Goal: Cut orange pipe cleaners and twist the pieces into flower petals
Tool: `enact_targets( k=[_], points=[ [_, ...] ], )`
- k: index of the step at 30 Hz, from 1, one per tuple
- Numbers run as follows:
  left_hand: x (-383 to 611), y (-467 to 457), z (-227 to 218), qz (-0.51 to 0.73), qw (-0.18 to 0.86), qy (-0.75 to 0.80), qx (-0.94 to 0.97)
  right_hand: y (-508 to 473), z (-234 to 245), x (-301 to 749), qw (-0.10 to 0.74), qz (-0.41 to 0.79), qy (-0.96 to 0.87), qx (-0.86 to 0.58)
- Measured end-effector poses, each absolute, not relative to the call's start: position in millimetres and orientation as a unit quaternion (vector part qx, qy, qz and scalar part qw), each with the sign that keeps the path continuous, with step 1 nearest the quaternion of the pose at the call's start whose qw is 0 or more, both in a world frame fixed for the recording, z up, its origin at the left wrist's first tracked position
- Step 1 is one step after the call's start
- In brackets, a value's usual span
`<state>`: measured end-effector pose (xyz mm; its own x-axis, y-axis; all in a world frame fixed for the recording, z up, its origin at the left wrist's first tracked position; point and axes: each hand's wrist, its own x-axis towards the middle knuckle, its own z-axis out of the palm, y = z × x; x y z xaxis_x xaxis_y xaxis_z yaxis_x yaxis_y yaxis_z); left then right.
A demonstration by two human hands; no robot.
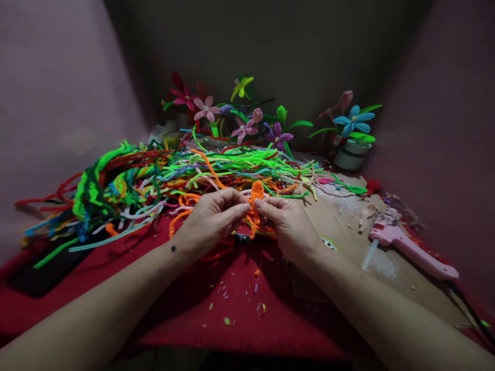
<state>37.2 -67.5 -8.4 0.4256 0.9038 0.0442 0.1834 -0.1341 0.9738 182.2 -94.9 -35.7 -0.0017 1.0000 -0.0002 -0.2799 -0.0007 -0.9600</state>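
Near the middle of the view, my left hand (218, 214) and my right hand (288, 219) meet over the red cloth (185, 314). Both pinch an orange pipe cleaner (257, 191), thumb against finger. Its upper end is bent into a flat, fuzzy loop standing above the fingertips; orange lengths hang below. More orange stems lie just behind and left of my left hand. Part of the held pipe cleaner is hidden by my fingers. A small dark object (243, 238) rests below the fingertips, too unclear to name.
A heap of pipe cleaners (232, 165) spreads behind my hands. Behind it stand fuzzy flowers (207, 109) and a white pot (351, 154) with a blue flower. At right, a pink glue gun (413, 250) lies on a brown board (348, 221). A black phone-like slab (42, 278) sits left.
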Motion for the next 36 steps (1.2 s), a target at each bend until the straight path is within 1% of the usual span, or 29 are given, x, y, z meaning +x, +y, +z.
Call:
enact_targets(
  k=[9, 14, 20, 23, 28, 36],
  points=[
    [35, -69, -7, 0.366, 0.505, 0.424, 0.657, -95, -34, 182, 0.564, 0.569, -0.443, -0.402],
    [29, -64, -8, 0.35, 0.534, 0.416, 0.648, -96, -32, 180, 0.561, 0.559, -0.445, -0.418],
    [26, -59, -10, 0.351, 0.594, 0.373, 0.62, -99, -30, 179, 0.51, 0.549, -0.493, -0.442],
    [24, -56, -12, 0.34, 0.629, 0.348, 0.607, -98, -33, 180, 0.486, 0.584, -0.495, -0.422],
    [19, -52, -12, 0.285, 0.699, 0.313, 0.576, -96, -38, 183, 0.448, 0.641, -0.483, -0.394],
    [22, -53, -11, 0.285, 0.674, 0.338, 0.592, -98, -34, 182, 0.424, 0.634, -0.498, -0.412]
  ],
)
